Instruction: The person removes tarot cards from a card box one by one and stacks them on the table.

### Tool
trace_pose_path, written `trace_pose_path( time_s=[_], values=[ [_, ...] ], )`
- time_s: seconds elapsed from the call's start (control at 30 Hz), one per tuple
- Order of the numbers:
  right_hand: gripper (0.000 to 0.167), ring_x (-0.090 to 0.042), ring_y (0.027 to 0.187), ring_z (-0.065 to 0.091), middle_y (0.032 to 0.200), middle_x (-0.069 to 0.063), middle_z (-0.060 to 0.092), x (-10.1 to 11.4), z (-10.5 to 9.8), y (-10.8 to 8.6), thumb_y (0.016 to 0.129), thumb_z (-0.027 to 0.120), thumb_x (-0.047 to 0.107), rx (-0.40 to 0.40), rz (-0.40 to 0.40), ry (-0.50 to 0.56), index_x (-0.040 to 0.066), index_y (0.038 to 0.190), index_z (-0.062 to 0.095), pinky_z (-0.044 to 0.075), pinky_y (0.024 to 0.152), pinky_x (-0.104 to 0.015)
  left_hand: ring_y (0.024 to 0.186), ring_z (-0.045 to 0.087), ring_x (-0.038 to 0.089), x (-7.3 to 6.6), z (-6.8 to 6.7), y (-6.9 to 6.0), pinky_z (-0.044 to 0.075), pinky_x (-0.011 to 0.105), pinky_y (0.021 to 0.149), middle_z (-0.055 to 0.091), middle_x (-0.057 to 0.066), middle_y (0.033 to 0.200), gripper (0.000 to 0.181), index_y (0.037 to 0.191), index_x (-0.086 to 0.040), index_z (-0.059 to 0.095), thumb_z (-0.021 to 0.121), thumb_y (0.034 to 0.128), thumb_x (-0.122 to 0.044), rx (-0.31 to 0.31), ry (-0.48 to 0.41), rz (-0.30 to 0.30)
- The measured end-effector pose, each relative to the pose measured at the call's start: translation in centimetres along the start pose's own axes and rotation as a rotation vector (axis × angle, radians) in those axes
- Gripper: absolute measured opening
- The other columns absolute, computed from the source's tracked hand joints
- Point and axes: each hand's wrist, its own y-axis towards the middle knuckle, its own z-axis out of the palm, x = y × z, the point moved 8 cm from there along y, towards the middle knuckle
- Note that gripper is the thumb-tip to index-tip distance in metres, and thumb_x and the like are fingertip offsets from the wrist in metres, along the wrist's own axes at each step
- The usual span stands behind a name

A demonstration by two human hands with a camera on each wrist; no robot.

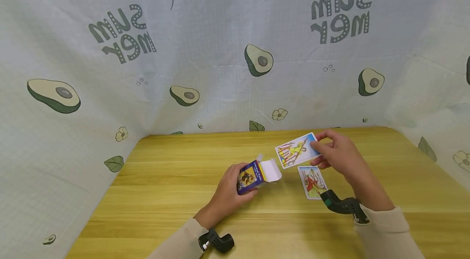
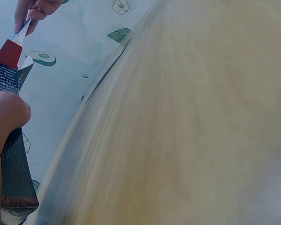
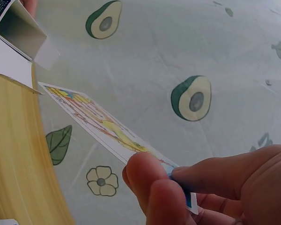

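Observation:
My left hand [image 1: 230, 187] grips a blue tarot card box [image 1: 249, 177] with a picture on its front, tilted above the table. The box's white flap [image 1: 271, 170] stands open toward the right. Between the thumb and fingers of my right hand [image 1: 339, 153] is a tarot card [image 1: 298, 150] showing a figure in yellow with staffs, held by its right end. In the right wrist view the card [image 3: 103, 122] points toward the box's open mouth [image 3: 23, 33], apart from it. A second tarot card [image 1: 311, 183], with a red-robed figure, lies face up on the table below my right hand.
The wooden table [image 1: 165, 193] has rounded far corners. Behind it and at both sides hangs a pale cloth [image 1: 220, 26] printed with avocados and lettering. Each wrist wears a black camera mount [image 1: 341, 205]; the right one partly overlaps the lying card in the head view.

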Motion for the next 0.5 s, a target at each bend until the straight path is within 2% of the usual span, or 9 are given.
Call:
trace_pose_path(
  time_s=[0.17,0.33,0.5],
  values=[
    [0.040,-0.021,0.068,0.069,0.096,-0.022,0.068,0.0,-0.2,0.0,0.099,0.055,0.019,-0.009,-0.018,-0.002,-0.005,0.127,0.039,0.056,0.064,-0.031,0.102,0.050,0.011,0.1,0.0,0.0,0.047,0.029,0.085,0.052,0.000,0.122,0.073,0.138,-0.012,0.042,0.079,0.0794,-0.032,-0.001,-0.005,-0.003],
    [0.043,-0.021,0.073,0.066,0.100,-0.026,0.066,0.0,-0.6,0.1,0.094,0.061,0.014,-0.025,-0.045,-0.096,-0.007,0.126,0.041,0.056,0.069,-0.031,0.101,0.050,0.011,0.0,0.0,0.0,0.047,0.029,0.084,0.052,0.000,0.121,0.073,0.139,-0.011,0.042,0.079,0.0794,-0.032,-0.003,-0.006,0.002],
    [0.049,-0.029,0.085,0.058,0.101,-0.023,0.064,-0.4,-1.0,0.3,0.092,0.065,0.020,-0.066,-0.013,-0.176,-0.004,0.128,0.043,0.047,0.067,-0.031,0.101,0.050,0.011,0.0,-0.1,0.0,0.047,0.029,0.084,0.052,0.000,0.122,0.072,0.138,-0.013,0.041,0.078,0.0799,-0.033,-0.003,-0.005,0.005]
  ],
)
